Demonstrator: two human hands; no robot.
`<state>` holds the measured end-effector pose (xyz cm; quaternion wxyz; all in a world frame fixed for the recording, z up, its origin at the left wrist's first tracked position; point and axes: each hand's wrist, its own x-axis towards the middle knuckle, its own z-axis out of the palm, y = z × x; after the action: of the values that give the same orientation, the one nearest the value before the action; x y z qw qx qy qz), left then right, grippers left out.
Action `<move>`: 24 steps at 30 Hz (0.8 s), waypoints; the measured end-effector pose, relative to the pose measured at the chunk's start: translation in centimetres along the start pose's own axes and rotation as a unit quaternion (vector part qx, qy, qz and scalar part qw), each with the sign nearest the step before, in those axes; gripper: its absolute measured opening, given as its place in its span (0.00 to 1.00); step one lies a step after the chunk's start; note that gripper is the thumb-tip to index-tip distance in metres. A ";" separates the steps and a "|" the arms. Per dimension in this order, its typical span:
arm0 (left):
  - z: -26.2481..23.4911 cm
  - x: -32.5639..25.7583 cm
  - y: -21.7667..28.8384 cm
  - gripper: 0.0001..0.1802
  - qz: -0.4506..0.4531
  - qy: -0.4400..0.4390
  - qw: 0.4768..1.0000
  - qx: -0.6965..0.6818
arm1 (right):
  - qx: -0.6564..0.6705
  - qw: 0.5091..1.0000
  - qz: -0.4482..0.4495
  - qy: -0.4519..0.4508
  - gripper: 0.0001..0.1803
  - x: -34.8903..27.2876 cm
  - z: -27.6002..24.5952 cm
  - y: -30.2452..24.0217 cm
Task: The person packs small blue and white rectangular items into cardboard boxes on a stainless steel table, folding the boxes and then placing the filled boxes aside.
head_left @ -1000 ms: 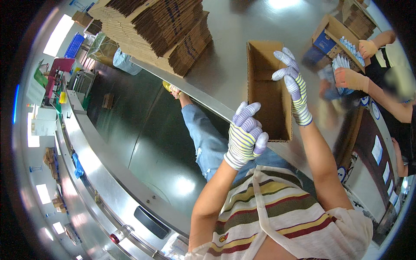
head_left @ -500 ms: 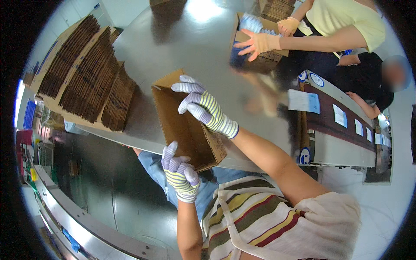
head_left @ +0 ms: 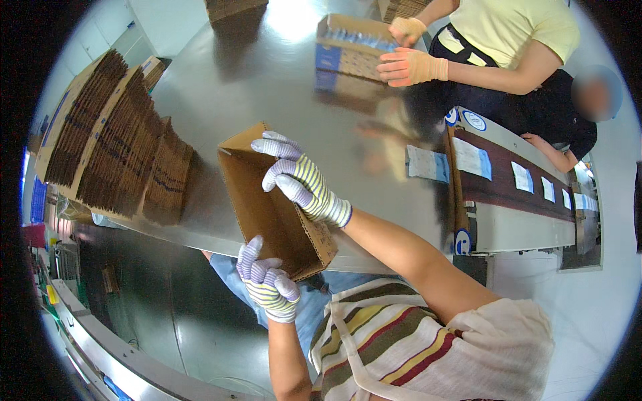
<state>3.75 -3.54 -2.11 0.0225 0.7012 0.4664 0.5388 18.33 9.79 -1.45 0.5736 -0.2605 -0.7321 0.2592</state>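
Note:
An open, unfolded cardboard box with a bare brown inside is tilted at the near edge of the metal table. My right hand, in a striped knit glove, grips its right wall with fingers curled over the rim into the opening. My left hand, gloved the same way, holds the near left side of the box, thumb and fingers bent round its edge. The lower outside of the box is mostly hidden from me.
Stacks of flat folded cartons stand on the left of the table. At the right, a conveyor belt carries several white-and-blue packets, one packet lying off its end. Across the table, a co-worker's gloved hands hold a packet-filled box.
The co-worker's box has moved left and upright, and their spread hand now rests against it. The packet at the belt's end has slid onto the table. My hands keep their hold.

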 end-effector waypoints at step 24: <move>0.4 2.9 -2.6 0.03 0.177 -0.118 0.967 0.143 | -0.271 0.950 0.125 -0.092 0.19 -8.7 -12.2 -4.5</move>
<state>2.33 0.11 -1.55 -0.1185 0.8273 0.4008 0.3755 31.62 1.57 -1.97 0.3752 -0.4701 -0.7859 0.1436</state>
